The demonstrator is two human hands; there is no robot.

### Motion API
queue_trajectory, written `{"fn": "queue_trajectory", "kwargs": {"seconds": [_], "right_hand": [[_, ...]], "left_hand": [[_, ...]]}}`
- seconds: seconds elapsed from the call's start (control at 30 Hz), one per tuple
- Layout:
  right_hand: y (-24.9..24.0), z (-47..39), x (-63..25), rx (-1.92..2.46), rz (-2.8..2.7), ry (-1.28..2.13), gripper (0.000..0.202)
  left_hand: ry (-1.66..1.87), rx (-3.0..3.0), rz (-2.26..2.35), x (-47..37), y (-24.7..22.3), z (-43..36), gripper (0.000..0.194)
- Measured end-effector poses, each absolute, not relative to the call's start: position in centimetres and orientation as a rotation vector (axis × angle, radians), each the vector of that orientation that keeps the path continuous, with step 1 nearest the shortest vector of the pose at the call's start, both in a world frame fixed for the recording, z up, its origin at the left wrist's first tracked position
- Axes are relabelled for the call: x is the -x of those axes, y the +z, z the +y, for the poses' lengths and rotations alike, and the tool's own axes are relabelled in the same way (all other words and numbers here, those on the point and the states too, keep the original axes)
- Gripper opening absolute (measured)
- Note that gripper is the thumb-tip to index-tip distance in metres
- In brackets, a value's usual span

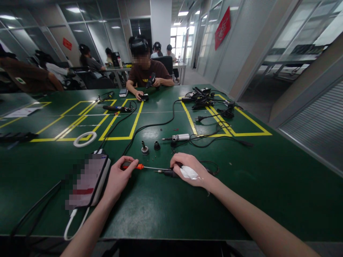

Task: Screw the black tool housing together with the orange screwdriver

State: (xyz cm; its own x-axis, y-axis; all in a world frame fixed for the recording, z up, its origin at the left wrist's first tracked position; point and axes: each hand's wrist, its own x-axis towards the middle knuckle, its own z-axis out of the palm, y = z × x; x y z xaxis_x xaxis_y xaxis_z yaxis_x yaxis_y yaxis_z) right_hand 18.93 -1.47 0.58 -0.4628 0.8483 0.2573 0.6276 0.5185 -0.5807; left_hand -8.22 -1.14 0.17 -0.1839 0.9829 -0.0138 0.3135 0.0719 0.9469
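My left hand [123,172] is closed around a screwdriver [140,166] with an orange and black handle. Its thin metal shaft points right, and its tip reaches my right hand [189,169], where my fingers hide it. That hand is closed on a black pen-shaped tool [167,172] with a narrow metal tip pointing left; most of the body is covered by my palm. White tape lies over the back of the hand. Just beyond stand a metal nozzle-like part [144,148] and a black collar [157,145]. A silver cylindrical tool part [182,137] lies behind them, with a cable.
A phone [87,178] on a thick white block stands left, with a white cable. A tape roll [85,139] lies behind it. Tangled black cables [200,97] are heaped at the far right. Across the green table [150,210] a person [150,73] handles a dark tool.
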Motion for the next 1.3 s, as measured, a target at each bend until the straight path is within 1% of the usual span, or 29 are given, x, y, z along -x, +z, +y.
{"fn": "queue_trajectory", "kwargs": {"seconds": [0.33,0.8,1.03,1.3], "right_hand": [[-0.11,-1.29,-19.40,0.950,-2.226,0.567,0.021],[-0.13,-1.27,-19.42,0.972,-2.240,0.587,0.018],[0.18,-1.42,-19.35,0.994,-2.243,0.603,0.023],[0.23,-1.41,-19.37,1.017,-2.247,0.614,0.022]], "left_hand": [[1.113,-1.484,1.658,8.59,-0.28,-1.02,0.049],[1.120,-1.627,1.644,8.45,-0.13,-1.05,0.048],[1.112,-1.602,1.654,8.33,-0.01,-1.25,0.042],[1.117,-1.602,1.656,8.24,0.19,-1.26,0.045]]}}
